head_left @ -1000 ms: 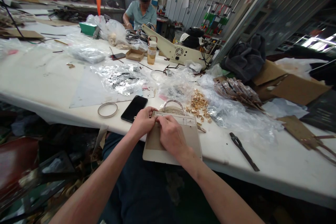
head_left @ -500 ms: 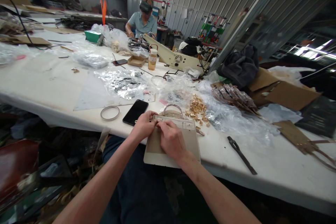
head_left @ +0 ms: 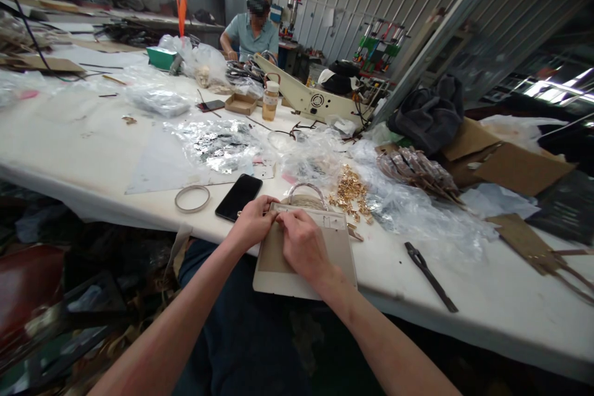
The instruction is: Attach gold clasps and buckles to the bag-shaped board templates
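Note:
A flat beige bag panel (head_left: 283,281) with a twisted, looped handle (head_left: 307,188) at its far side lies at the table's front edge, overhanging it. My left hand (head_left: 254,223) grips the panel's upper left corner, thumb and fingers closed on the edge. Across the panel's face lies my right hand (head_left: 304,244), its fingertips pinched together close to the left thumb. Whatever is between those fingertips is too small to make out. Small metal prongs show on the panel's top strip, right of my fingers. Gold metal fittings (head_left: 351,189) are heaped just beyond the panel.
Left of the panel lie a black phone (head_left: 239,197) and a ring-shaped roll (head_left: 192,198). A dark metal tool (head_left: 430,276) rests to the right. Clear plastic bags (head_left: 223,145), a jar (head_left: 270,100) and a cream machine (head_left: 310,99) stand farther back. Another person (head_left: 253,37) sits across the table.
Both hands stay at the panel's upper left edge with almost no movement. The camera view has shifted slightly.

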`<state>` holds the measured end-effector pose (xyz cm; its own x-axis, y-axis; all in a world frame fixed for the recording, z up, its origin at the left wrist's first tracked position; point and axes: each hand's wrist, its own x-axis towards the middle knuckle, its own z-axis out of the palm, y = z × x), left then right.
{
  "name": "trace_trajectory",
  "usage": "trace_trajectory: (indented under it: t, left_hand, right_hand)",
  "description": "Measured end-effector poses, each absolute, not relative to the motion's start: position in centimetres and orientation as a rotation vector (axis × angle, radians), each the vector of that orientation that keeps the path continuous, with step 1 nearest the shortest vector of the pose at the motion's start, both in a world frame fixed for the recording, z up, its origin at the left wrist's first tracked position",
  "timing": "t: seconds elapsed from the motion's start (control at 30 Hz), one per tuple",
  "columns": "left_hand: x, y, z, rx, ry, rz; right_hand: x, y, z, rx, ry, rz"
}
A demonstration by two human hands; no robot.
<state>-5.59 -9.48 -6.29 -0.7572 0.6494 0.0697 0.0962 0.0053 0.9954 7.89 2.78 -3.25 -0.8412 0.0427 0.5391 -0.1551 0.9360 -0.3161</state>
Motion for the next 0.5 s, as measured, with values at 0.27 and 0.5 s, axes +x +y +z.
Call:
trace_trajectory:
  t: [0.27,0.5]
  left_hand:
    - [-5.4,-9.7,-5.9,0.760,1.888,1.785]
    - [-4.8,-9.6,-5.9,0.704,1.828,1.839]
  right_hand:
    - [7.9,2.7,-3.5,0.078,-2.542,0.453]
    - [8.6,2.3,-3.7,0.097,-2.514,0.407]
